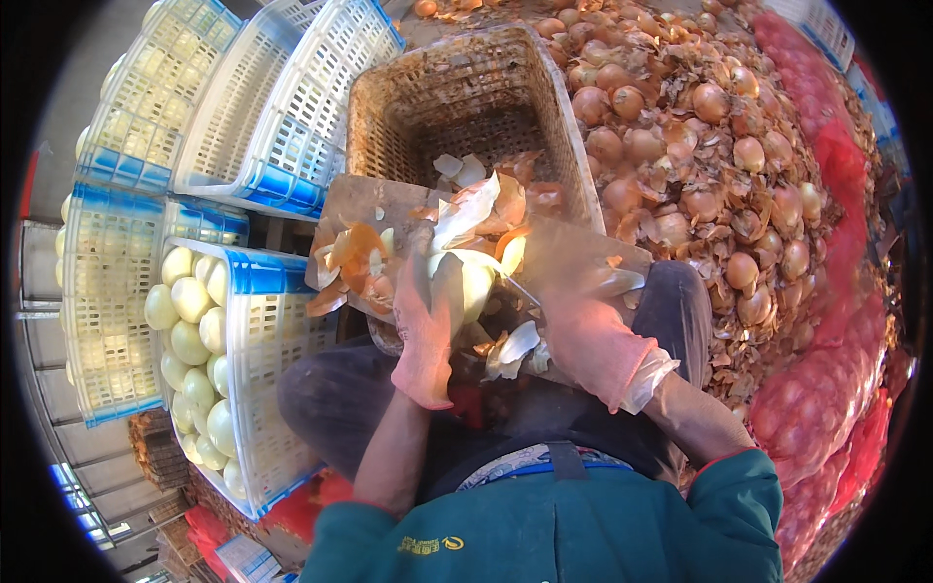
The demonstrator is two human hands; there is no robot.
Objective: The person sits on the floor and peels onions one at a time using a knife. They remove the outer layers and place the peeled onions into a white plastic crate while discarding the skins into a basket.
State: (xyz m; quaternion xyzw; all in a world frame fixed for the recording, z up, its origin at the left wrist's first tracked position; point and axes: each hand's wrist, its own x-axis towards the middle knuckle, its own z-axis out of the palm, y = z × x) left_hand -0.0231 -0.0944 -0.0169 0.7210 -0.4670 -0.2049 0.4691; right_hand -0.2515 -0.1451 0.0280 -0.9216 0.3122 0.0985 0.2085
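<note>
My left hand, in a pink and grey work glove, grips a partly peeled onion above a board across the near end of a dirty crate. My right hand, gloved alike and with a pale wrapping at its wrist, is closed around the handle of a small knife; its thin blade points toward the onion, and the handle is hidden in the glove. Loose skins hang around the onion's top. More orange skins lie at the board's left, and white peel pieces lie between my wrists.
A brown-stained plastic crate stands ahead with peel inside. A heap of unpeeled onions fills the right, beside red mesh sacks. At the left, a white and blue crate holds peeled onions; more crates stand beyond it.
</note>
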